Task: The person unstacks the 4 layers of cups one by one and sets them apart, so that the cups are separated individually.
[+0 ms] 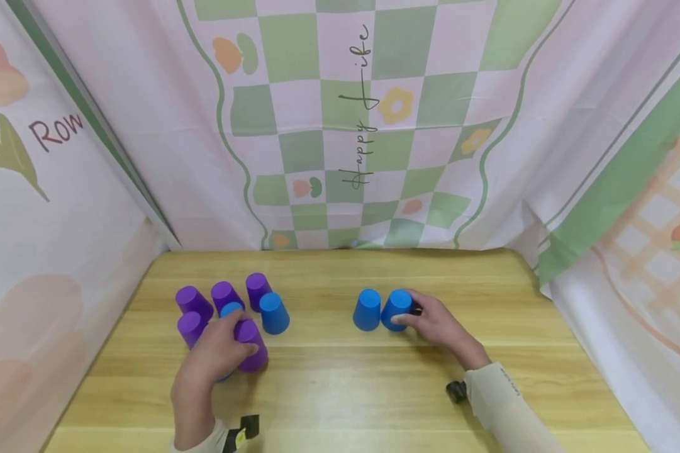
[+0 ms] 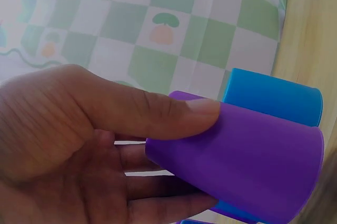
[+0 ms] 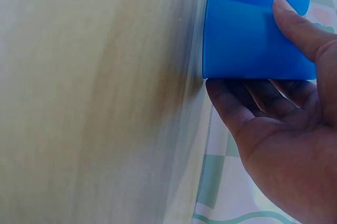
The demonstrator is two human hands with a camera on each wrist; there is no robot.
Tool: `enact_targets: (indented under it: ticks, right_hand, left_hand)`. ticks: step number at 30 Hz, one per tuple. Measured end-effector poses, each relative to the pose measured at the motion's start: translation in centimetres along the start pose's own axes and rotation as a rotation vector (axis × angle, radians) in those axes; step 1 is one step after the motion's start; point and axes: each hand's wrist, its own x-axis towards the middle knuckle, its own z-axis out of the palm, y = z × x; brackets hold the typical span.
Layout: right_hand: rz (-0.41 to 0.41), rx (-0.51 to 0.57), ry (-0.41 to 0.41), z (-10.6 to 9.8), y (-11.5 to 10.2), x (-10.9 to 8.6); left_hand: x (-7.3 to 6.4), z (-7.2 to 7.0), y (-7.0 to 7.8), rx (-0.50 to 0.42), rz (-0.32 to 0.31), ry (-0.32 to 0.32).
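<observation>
My left hand point(image 1: 215, 347) grips an upside-down purple cup point(image 1: 253, 353) at the left of the table, thumb on its near side. In the left wrist view that purple cup point(image 2: 258, 155) leaves a blue cup point(image 2: 276, 97) partly visible behind it. My right hand point(image 1: 440, 324) holds an upside-down blue cup point(image 1: 395, 313) between thumb and fingers; in the right wrist view its rim is at or close to the tabletop. Just left of it stands a second blue cup point(image 1: 367, 311), very near or touching.
Around my left hand stand several upside-down purple cups, such as one at the back point(image 1: 257, 289), and a blue cup point(image 1: 274, 314). More blue shows partly hidden by the left hand. Patterned cloth point(image 1: 351, 138) hangs behind the wooden table point(image 1: 340, 396) and along both sides.
</observation>
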Motion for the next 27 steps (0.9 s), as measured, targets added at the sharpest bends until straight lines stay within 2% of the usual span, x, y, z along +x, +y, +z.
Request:
enact_targets:
  ticks: [10, 20, 27]
  right_hand:
    - [0.003, 0.000, -0.002, 0.0, 0.0, 0.0]
    - [0.010, -0.002, 0.001, 0.0, 0.0, -0.1]
    - [0.012, -0.006, -0.003, -0.1, -0.1, -0.1]
  left_hand:
    - [0.3, 0.1, -0.3, 0.004, -0.027, -0.016]
    - [0.9, 0.9, -0.4, -0.002, -0.045, -0.026]
    - [1.1, 1.1, -0.5, 0.012, -0.033, -0.020]
